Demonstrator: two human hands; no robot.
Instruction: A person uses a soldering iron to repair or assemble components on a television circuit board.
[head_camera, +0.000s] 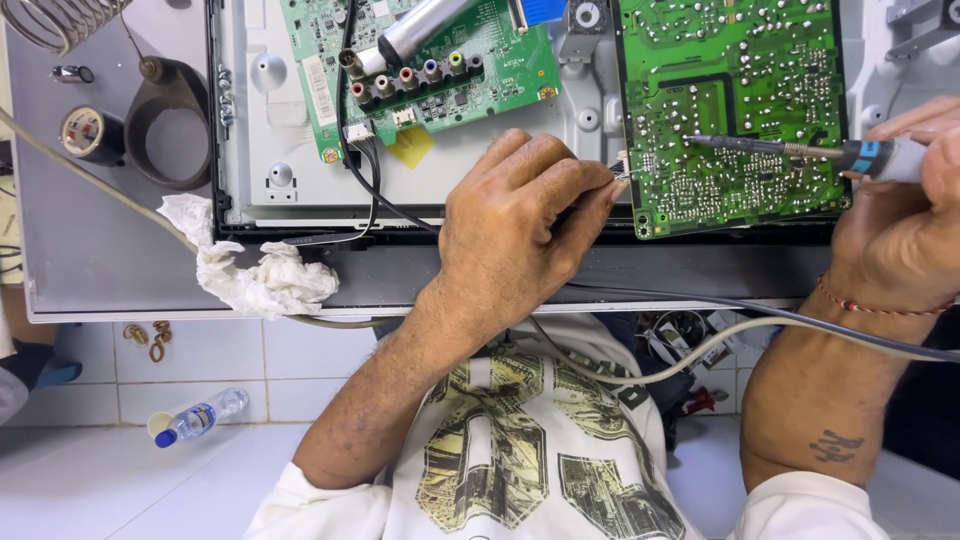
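My right hand (905, 210) grips a soldering iron (800, 150) whose dark tip rests on the solder side of a green circuit board (735, 110). My left hand (525, 225) pinches a thin piece of solder wire (620, 172) at the board's left edge, close to the iron's tip. A second green circuit board (440, 70) with coloured round sockets lies to the left, inside a grey metal chassis (260, 150).
A crumpled white tissue (255, 275) lies at the chassis front edge. A black tape roll (165, 120), a small round tin (88, 132) and a coiled iron stand (60, 20) sit at left. Cables run across the bench edge. A plastic bottle (200, 417) lies on the tiled floor.
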